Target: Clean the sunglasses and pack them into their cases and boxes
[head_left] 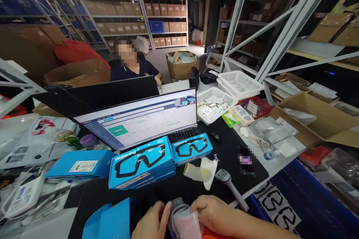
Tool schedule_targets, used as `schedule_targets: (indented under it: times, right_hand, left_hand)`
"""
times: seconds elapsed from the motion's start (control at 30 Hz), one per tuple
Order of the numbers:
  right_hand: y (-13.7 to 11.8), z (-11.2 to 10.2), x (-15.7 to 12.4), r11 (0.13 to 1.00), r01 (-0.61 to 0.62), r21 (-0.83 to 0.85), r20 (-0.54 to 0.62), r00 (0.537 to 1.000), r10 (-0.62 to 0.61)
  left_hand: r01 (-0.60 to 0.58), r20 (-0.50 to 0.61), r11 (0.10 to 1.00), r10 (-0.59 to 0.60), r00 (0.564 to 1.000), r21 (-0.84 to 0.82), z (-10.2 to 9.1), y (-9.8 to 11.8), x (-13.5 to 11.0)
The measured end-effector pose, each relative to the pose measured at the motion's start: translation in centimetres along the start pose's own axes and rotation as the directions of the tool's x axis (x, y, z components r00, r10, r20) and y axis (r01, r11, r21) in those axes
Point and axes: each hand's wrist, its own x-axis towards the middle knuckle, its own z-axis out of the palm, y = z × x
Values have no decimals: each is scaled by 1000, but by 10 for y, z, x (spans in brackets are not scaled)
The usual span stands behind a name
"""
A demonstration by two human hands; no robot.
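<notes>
Head view: soft pink pouch (185,224) between hands.

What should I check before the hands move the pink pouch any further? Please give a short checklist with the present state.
1. Both hands on the pouch: ok; left hand and right hand grip its sides.
2. Pouch closed: cannot tell; its top is hidden by the fingers.
3. Open blue box within reach: ok; it lies just left of the left hand.
4. Scanner clear of the hands: ok; it lies apart, beyond the right hand.
5. Bare mat in front: ok; dark surface before the goggle boxes.
</notes>
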Motion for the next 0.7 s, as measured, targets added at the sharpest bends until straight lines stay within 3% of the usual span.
schedule_targets:
  times: [0.07,0.13,0.2,0.3,0.53,0.7]
  right_hand:
    - [1,6,-2,999,16,-38,11,1000,-16]
    - [2,10,-5,996,22,-83,31,999,-19]
    - [3,12,-8,994,17,-104,62,998,-11]
    - [4,15,-11,993,41,-114,103,994,-29]
    - [-3,19,-4,992,43,-122,152,988,-24]
    - [-20,4,3,990,-89,-105,89,991,98]
  left_hand:
    - [-97,-17,995,97,995,-32,-5,5,15]
    - [-137,59,991,136,989,5,-2,9,25]
    - [-122,127,990,112,986,72,4,10,27]
    - [-106,142,987,88,986,121,10,8,23]
    - [-125,188,962,80,979,244,0,5,28]
    - [-230,103,973,226,969,30,1,20,26]
